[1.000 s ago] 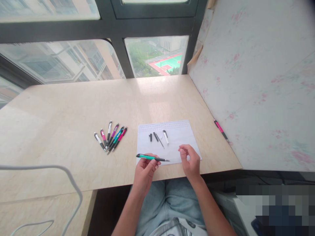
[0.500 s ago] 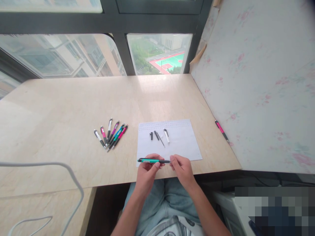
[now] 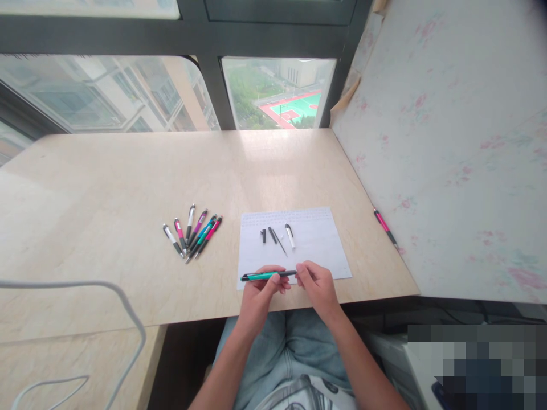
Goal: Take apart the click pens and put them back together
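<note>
A green and black pen (image 3: 261, 277) lies sideways across my left hand (image 3: 264, 287), whose thumb and fingers are closed around it. Its dark tip end points right, where my right hand (image 3: 314, 283) pinches it between thumb and fingertips. Both hands are over the near edge of a sheet of paper (image 3: 316, 259) with lines of writing along its top. On the sheet lie pen parts: a short black clip piece (image 3: 263, 236), a black grip tube (image 3: 272, 235), a thin refill (image 3: 280, 244) and a white barrel with a black clip (image 3: 290, 236).
Left of the paper, several pens (image 3: 196, 233) in white, pink, purple, blue and green lie fanned together. One pink and black pen (image 3: 386, 229) rests against the papered wall (image 3: 448, 142) on the right. A grey cable (image 3: 123, 296) loops at the front left of the table (image 3: 128, 182).
The green pen has turned slightly in my left hand, and its right end is a little higher. My right hand has risen slightly with it, still pinching the tip end.
</note>
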Action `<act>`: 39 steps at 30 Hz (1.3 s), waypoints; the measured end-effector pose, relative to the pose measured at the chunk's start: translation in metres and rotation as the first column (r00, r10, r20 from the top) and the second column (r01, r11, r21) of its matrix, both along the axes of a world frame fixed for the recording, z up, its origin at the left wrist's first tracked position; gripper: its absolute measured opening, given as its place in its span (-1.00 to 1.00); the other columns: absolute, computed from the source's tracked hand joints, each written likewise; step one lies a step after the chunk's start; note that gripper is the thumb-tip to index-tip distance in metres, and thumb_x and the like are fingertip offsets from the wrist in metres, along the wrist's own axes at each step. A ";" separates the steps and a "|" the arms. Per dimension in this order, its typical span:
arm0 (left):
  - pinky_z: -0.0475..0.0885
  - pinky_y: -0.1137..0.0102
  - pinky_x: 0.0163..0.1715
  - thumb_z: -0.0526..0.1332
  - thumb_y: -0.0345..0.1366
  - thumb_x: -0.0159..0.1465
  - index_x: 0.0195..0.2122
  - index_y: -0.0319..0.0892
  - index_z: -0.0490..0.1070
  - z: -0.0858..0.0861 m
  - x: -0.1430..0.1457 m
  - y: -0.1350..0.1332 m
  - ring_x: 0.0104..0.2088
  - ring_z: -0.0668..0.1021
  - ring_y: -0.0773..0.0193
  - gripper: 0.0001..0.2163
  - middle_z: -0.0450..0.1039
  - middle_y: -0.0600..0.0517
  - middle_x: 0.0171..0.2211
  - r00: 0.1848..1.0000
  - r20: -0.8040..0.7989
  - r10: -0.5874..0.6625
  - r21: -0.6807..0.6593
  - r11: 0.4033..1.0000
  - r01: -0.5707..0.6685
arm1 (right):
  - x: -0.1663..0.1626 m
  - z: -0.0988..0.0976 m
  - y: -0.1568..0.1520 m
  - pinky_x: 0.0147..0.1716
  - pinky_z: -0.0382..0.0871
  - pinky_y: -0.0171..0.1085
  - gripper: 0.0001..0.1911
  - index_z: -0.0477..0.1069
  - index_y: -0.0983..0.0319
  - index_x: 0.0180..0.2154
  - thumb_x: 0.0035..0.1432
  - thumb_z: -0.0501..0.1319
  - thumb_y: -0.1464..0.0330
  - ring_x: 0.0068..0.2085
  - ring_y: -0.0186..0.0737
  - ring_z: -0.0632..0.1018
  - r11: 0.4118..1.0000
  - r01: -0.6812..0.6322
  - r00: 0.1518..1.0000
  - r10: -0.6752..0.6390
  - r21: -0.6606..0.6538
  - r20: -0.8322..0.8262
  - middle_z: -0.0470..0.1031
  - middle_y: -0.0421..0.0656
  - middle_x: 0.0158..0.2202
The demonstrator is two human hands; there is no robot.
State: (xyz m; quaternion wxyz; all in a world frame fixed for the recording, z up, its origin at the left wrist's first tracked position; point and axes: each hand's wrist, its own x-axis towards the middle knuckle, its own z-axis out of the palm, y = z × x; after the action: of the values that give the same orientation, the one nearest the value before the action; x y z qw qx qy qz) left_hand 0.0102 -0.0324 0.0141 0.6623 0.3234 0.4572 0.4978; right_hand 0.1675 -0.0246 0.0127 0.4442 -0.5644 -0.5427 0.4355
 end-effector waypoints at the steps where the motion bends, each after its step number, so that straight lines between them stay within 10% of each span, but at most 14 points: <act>1: 0.42 0.36 -0.33 0.35 -0.16 0.19 -0.20 -0.24 0.55 0.001 0.000 0.003 -0.38 0.56 0.22 -0.74 0.57 -0.09 -0.40 1.000 -0.001 0.003 0.018 1.000 -0.003 | 0.000 0.001 0.005 -0.50 0.22 -0.34 -0.52 0.33 0.22 -0.56 0.32 0.08 0.08 -0.55 -0.33 0.35 1.000 0.000 1.000 0.000 0.007 -0.018 0.32 -0.27 -0.63; 14: 0.38 0.41 -0.38 0.40 -0.15 0.13 -0.24 -0.23 0.54 -0.009 0.002 0.012 -0.44 0.51 0.30 -0.72 0.52 -0.02 -0.46 0.983 0.060 0.172 -0.055 0.984 -0.168 | -0.011 0.002 0.013 -0.52 0.21 -0.34 -0.53 0.35 0.23 -0.55 0.33 0.07 0.11 -0.58 -0.34 0.35 0.997 -0.074 0.997 0.074 -0.020 -0.002 0.32 -0.27 -0.65; 18: 0.32 0.39 -0.44 0.24 -0.03 0.23 -0.30 -0.19 0.47 0.007 -0.036 0.026 -0.49 0.44 0.28 -0.71 0.44 0.03 -0.51 0.926 -0.301 0.228 0.095 0.973 -0.208 | -0.013 0.007 0.012 -0.45 0.23 -0.33 -0.56 0.40 0.23 -0.49 0.35 0.04 0.15 -0.50 -0.31 0.40 0.983 -0.173 0.978 0.164 0.064 0.126 0.40 -0.23 -0.56; 21: 0.28 0.36 -0.43 0.19 -0.10 0.25 -0.42 -0.15 0.40 0.022 -0.083 0.049 -0.46 0.47 0.18 -0.76 0.44 -0.01 -0.50 0.449 -0.865 0.223 0.213 0.974 -0.073 | -0.010 0.004 0.016 -0.46 0.19 -0.32 -0.56 0.38 0.22 -0.51 0.37 0.02 0.19 -0.51 -0.31 0.37 0.988 -0.119 0.958 0.089 0.098 0.272 0.37 -0.23 -0.57; 24: 0.21 0.34 -0.49 0.17 -0.14 0.24 -0.48 -0.13 0.37 0.031 -0.117 0.072 -0.48 0.48 0.10 -0.78 0.47 -0.06 -0.49 -0.071 -0.996 0.046 0.041 0.996 0.074 | -0.002 -0.004 0.024 -0.47 0.15 -0.31 -0.58 0.35 0.20 -0.52 0.36 0.03 0.21 -0.52 -0.31 0.34 0.987 -0.064 0.901 -0.006 0.146 0.434 0.35 -0.24 -0.58; 29: 0.21 0.34 -0.53 0.12 -0.11 0.27 -0.34 -0.14 0.43 0.031 -0.128 0.089 -0.42 0.54 0.04 -0.78 0.52 -0.15 -0.36 -0.288 -0.958 0.000 -0.030 0.994 0.101 | 0.003 -0.015 0.036 -0.47 0.10 -0.30 -0.73 0.38 0.19 -0.44 0.29 0.12 0.25 -0.48 -0.27 0.39 0.974 0.042 0.769 -0.173 0.222 0.615 0.41 -0.21 -0.52; 34: 0.23 0.34 -0.47 0.12 -0.11 0.29 -0.16 -0.13 0.44 0.030 -0.109 0.073 -0.36 0.51 0.07 -0.75 0.51 -0.10 -0.30 -0.151 -0.968 0.198 0.198 0.980 0.019 | -0.006 -0.015 0.041 -0.50 0.05 -0.30 -0.85 0.40 0.19 -0.29 0.21 0.22 0.24 -0.40 -0.20 0.43 0.969 0.103 0.663 -0.236 0.225 0.710 0.45 -0.15 -0.40; 39: 0.28 0.38 -0.44 0.28 -0.15 0.19 -0.35 -0.12 0.52 0.025 -0.055 0.046 -0.54 0.39 0.26 -0.84 0.46 0.05 -0.51 0.611 -0.775 0.164 0.253 0.965 0.063 | -0.014 -0.014 0.045 -0.53 0.00 -0.29 -0.90 0.38 0.18 -0.35 0.21 0.20 0.31 -0.40 -0.21 0.42 0.972 0.128 0.646 -0.233 0.198 0.726 0.43 -0.12 -0.39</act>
State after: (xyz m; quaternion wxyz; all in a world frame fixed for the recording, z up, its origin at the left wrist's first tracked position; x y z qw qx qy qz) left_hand -0.0448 0.0138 0.0393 0.3313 0.5785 0.6429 0.3773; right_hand 0.1538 0.0207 -0.0009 0.2601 -0.7142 -0.6444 0.0843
